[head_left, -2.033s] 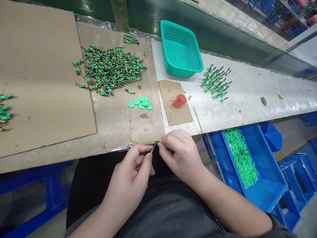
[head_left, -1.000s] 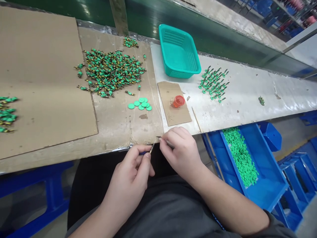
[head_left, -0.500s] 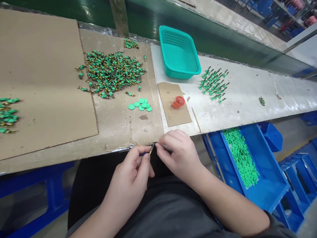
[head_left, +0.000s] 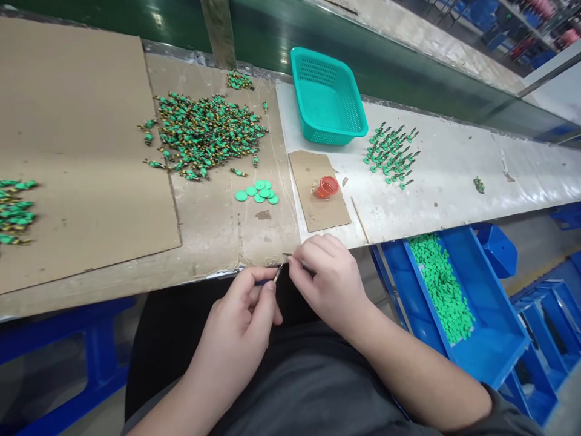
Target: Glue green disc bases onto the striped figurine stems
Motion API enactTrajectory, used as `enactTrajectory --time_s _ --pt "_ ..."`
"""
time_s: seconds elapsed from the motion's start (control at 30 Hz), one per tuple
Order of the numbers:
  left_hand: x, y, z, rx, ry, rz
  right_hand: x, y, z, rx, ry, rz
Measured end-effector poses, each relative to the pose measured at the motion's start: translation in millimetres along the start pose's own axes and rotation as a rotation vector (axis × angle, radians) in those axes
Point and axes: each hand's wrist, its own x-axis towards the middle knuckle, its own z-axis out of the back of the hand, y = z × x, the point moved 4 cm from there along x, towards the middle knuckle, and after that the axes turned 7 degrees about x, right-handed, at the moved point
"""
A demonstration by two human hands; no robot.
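Much is hidden: the left hand [head_left: 242, 321] pinches a slender tan-and-dark piece [head_left: 276, 276]; the right hand [head_left: 327, 275] holds a thin dark sliver [head_left: 287, 255].

From my distant seat I can see the teal basket [head_left: 329, 104] between twelve and one o'clock, its sides full of small holes, and the upright metal post [head_left: 218, 33] is at eleven o'clock. A large cardboard sheet [head_left: 91, 151] lies flat between nine and ten o'clock, and below the bench, at eight o'clock, I observe a blue plastic stool [head_left: 97, 345]. On my other side a blue angular bin [head_left: 494, 249] is at three o'clock, more blue crates [head_left: 569, 312] are at four, and at two, far behind, some pink items [head_left: 543, 7] appear too blurred to recognise.
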Motion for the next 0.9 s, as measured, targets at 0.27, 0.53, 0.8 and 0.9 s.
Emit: enactTrajectory --time_s 0.27,0.53,0.8,0.9 --pt "0.9 -0.5 0.0 -0.004 0.008 0.002 2.2 -1.1 0.5 0.018 0.009 -0.029" --pt "0.0 -0.5 0.2 -0.008 0.001 0.018 -0.1 -1.3 2.0 0.027 0.001 -0.027" --pt "-0.1 -3.4 1.9 -0.002 -0.012 -0.006 -0.4 -1.8 0.3 0.027 -0.007 -0.025" --pt "0.1 -3.9 2.4 -0.01 -0.011 0.004 -0.4 -1.4 0.4 0.037 -0.004 -0.023"
